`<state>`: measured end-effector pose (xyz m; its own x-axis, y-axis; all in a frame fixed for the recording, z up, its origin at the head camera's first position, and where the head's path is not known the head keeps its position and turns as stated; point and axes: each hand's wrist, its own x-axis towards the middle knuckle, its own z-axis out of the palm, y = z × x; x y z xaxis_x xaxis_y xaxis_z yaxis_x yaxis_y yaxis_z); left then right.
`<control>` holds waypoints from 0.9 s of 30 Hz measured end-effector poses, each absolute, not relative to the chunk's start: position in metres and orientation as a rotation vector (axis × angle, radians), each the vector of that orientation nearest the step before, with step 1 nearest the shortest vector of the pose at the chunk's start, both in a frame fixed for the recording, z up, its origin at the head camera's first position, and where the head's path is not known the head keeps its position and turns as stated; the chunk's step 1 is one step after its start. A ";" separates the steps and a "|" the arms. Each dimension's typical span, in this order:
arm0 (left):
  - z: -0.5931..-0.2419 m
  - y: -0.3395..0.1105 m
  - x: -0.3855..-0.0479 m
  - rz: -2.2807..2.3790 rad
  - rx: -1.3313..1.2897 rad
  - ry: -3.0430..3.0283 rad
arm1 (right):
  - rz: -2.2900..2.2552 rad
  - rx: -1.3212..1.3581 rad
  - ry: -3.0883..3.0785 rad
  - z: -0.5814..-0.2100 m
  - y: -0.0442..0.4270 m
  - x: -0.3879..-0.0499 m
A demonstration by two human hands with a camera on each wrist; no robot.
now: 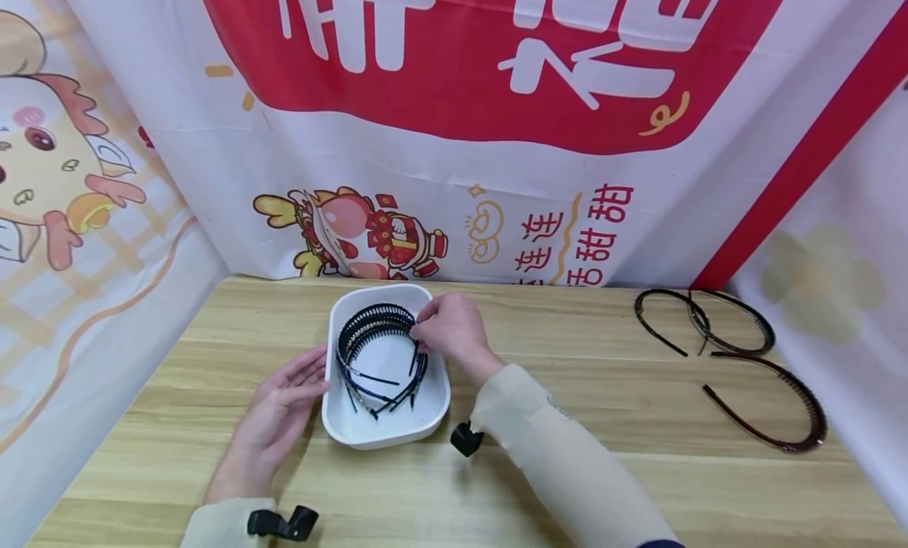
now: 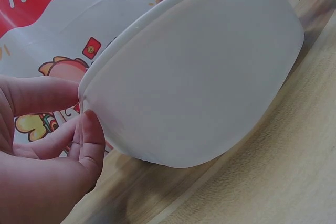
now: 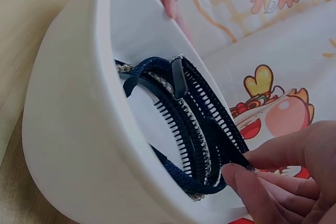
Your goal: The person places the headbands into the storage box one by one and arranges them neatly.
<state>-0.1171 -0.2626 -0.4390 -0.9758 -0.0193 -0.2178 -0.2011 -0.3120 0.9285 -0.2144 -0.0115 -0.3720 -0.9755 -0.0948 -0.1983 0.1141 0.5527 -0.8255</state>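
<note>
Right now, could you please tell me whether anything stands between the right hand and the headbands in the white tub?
Nothing visible does: the right hand reaches over the rim of the white tub and pinches a headband. The left hand touches the tub's opposite side, clear of that reach.

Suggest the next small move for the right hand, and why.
Perhaps the right hand should shift its pinched headband gently while the left hand steadies the white container: the other headbands inside lie nested and overlapping, so a quick tug might drag them along.
</note>
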 end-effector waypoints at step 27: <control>-0.439 -0.262 -0.116 2.495 -0.260 1.729 | -0.863 -0.144 2.879 -0.375 -0.023 -0.217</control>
